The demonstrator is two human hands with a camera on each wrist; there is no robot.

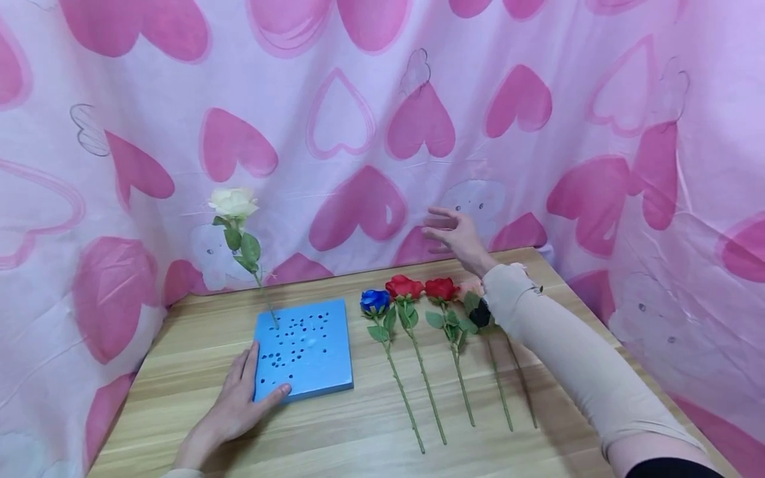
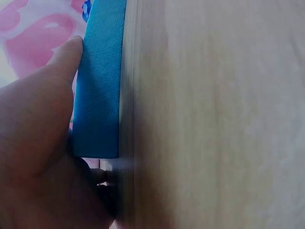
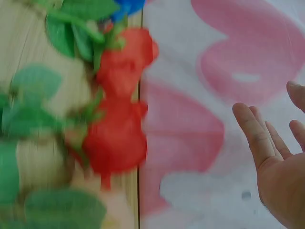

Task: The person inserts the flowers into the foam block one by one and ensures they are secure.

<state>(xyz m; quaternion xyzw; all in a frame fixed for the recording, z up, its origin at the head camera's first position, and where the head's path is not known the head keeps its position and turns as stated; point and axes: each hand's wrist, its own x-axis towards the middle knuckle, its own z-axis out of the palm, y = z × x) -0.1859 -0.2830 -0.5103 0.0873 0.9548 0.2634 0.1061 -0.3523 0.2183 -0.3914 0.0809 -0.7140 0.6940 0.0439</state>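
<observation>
A blue foam block (image 1: 329,345) dotted with small holes lies on the table. My left hand (image 1: 236,398) holds its near left corner, the thumb at the front edge and the fingers along the left side. A white artificial rose (image 1: 233,202) stands in a hole near the block's far left corner, leaning slightly left. My right hand (image 1: 457,236) is raised over the table's far edge with fingers spread, holding nothing. Below and left of it lie a blue rose (image 1: 374,302) and two red roses, the left one (image 1: 404,287) and the right one (image 1: 441,289).
A pink rose (image 1: 469,287) lies right of the red ones, partly covered by the right sleeve (image 1: 556,345); another stem (image 1: 522,385) runs beside it, its flower mostly hidden. A heart-patterned curtain (image 1: 358,133) hangs behind the wooden table (image 1: 335,438) and at its sides.
</observation>
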